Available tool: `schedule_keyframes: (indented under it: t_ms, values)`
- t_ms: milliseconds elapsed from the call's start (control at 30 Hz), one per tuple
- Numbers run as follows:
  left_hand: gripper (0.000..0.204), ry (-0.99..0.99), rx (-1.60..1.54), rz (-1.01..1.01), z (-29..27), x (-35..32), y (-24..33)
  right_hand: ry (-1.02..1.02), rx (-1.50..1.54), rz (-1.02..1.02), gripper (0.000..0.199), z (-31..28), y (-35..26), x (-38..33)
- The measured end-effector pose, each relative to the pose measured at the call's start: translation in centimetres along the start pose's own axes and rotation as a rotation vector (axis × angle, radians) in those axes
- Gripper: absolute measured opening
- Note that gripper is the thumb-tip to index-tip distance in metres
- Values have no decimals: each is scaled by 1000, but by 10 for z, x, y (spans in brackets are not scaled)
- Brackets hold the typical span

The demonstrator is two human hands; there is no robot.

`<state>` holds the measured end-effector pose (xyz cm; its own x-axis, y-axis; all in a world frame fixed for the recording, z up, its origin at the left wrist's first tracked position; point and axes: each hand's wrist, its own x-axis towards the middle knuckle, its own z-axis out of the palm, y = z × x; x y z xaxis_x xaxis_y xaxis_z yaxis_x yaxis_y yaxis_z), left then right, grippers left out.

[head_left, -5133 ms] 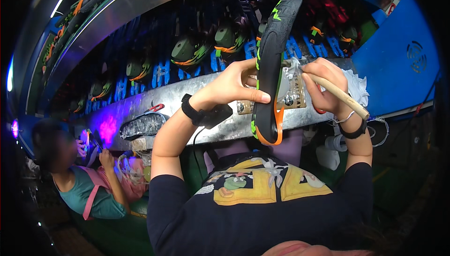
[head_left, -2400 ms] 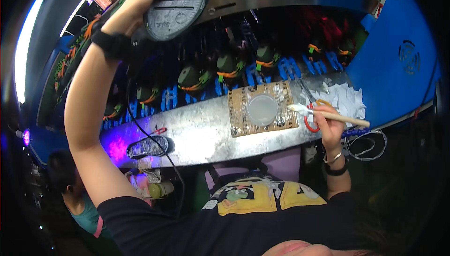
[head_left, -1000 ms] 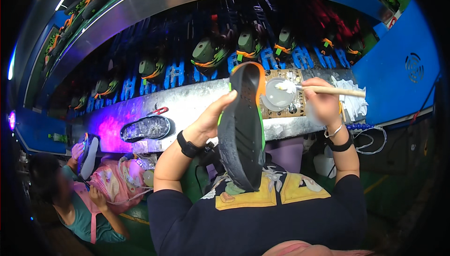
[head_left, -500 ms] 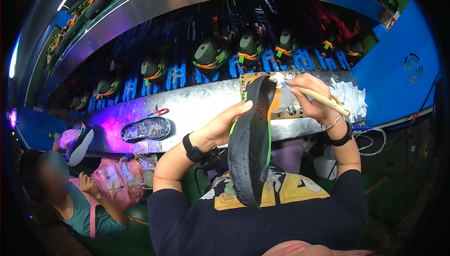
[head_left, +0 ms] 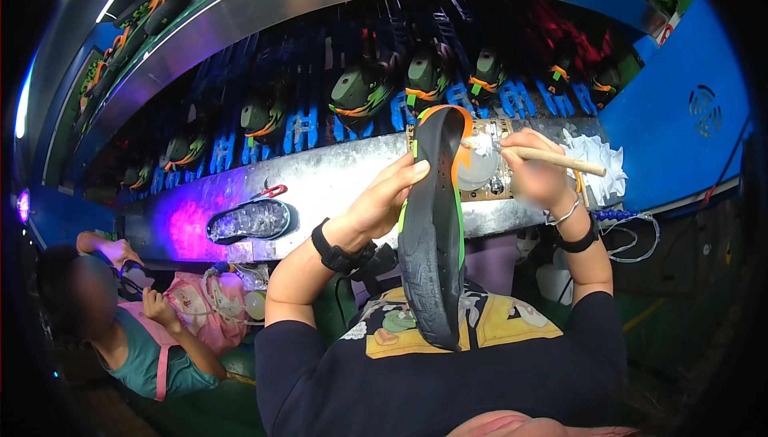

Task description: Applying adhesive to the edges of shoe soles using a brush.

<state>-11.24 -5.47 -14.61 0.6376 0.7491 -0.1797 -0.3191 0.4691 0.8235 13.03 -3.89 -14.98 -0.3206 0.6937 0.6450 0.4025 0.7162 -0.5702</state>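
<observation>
Gripping a shoe sole (head_left: 432, 229), left hand (head_left: 384, 197); right hand (head_left: 538, 177) holds brush (head_left: 552, 159), bristles hidden.

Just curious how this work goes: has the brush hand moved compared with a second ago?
Yes. The right hand with its brush has come leftward along the metal bench, up to the shoe sole.

A long metal bench (head_left: 336, 181), lit purple at its left end, is seen carrying a clear shoe sole (head_left: 250, 220) with a small red clip (head_left: 273, 191) just beside it, a square board (head_left: 500, 185) further right, and crumpled white cloth (head_left: 596, 161) at its right end.
</observation>
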Motion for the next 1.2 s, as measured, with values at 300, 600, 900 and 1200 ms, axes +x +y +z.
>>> schedule_keyframes:
  t_ms: [300,600,900,1200]
  values:
    - [66,-23,96,46,-3,10,-3,14,217,155,8,-4,-9,-11]
    - [67,14,233,17,-5,13,-7,104,-100,-118,7,3,-6,9]
    - [68,35,329,-29,-3,15,-2,-10,4,-81,3,4,-31,2]
    - [88,32,381,61,-6,20,11,-163,31,-189,11,-6,-54,-3]
